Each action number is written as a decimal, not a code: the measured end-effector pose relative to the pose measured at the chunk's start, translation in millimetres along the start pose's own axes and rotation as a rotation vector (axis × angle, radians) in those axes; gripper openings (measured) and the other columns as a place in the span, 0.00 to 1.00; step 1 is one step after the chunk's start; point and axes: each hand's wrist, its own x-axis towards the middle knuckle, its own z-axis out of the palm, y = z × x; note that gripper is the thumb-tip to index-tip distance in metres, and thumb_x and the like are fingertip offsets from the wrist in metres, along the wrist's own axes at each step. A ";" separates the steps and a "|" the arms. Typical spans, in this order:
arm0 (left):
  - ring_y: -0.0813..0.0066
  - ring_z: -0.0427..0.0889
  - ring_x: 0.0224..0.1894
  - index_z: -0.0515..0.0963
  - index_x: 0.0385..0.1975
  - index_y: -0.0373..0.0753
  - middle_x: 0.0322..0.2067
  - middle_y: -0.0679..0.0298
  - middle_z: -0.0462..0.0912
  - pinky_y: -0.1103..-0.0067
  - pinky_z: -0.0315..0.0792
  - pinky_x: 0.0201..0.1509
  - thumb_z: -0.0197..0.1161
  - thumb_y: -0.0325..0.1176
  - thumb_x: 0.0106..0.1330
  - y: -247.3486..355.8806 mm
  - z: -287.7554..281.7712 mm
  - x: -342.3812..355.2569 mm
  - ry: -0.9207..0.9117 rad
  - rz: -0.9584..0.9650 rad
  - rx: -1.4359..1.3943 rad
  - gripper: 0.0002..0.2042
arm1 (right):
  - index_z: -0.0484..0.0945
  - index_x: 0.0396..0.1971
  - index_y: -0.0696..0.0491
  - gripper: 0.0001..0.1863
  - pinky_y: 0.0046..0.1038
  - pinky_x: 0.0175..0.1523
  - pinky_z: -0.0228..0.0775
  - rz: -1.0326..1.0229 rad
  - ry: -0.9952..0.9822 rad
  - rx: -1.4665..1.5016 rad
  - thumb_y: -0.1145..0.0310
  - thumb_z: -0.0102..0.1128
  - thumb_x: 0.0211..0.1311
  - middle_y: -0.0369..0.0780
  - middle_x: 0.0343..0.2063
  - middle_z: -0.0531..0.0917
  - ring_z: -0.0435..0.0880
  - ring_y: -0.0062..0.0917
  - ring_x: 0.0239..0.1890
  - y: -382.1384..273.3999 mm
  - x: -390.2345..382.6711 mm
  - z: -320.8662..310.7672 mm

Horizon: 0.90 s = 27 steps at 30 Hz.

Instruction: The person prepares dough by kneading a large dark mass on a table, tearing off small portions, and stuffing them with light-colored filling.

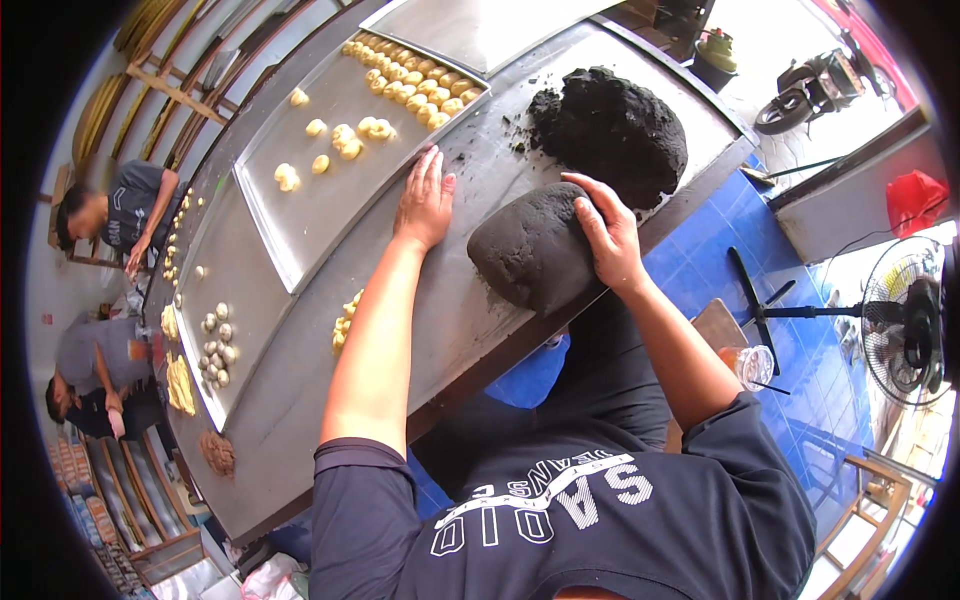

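A smooth, rounded lump of black dough (535,245) sits at the near edge of the metal-topped table. My right hand (610,235) grips its right end, thumb on top and fingers round the far side. Behind it lies a larger, crumbly black mass (625,130) with loose bits scattered on its left. My left hand (425,205) is apart from the dough, fingers stretched out beside the near edge of a metal tray (265,235). On that tray, yellow dough balls (415,85) stand in rows at the far right, with several others spread about.
Another tray (245,290) at left carries grey-white balls (218,350). Yellow dough pieces (347,320) lie by my left forearm; a brown clump (217,453) is near the table's left end. Two people work across the table. A standing fan (900,320) and a drink cup (750,367) are at right.
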 end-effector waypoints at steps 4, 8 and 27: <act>0.52 0.61 0.87 0.63 0.84 0.34 0.86 0.51 0.60 0.61 0.56 0.90 0.46 0.54 0.91 16.1 14.9 36.4 -0.062 0.126 -0.085 0.34 | 0.85 0.66 0.57 0.21 0.35 0.71 0.74 -0.019 0.013 -0.040 0.62 0.64 0.82 0.48 0.57 0.89 0.88 0.36 0.62 -0.5 -0.9 -4.1; 0.53 0.61 0.87 0.63 0.84 0.34 0.87 0.51 0.59 0.61 0.56 0.90 0.45 0.56 0.91 36.1 31.4 83.6 -0.147 0.183 -0.105 0.34 | 0.85 0.65 0.57 0.20 0.36 0.71 0.75 -0.007 0.001 -0.037 0.63 0.64 0.81 0.49 0.57 0.89 0.88 0.38 0.62 -2.6 -2.7 -6.3; 0.54 0.64 0.85 0.68 0.80 0.26 0.83 0.43 0.66 0.59 0.50 0.91 0.38 0.58 0.93 115.2 -78.4 -55.2 0.027 -0.145 -1.080 0.38 | 0.77 0.77 0.51 0.32 0.53 0.85 0.58 -0.380 -0.025 -0.308 0.51 0.63 0.80 0.55 0.76 0.73 0.69 0.57 0.80 -30.5 -6.4 -2.7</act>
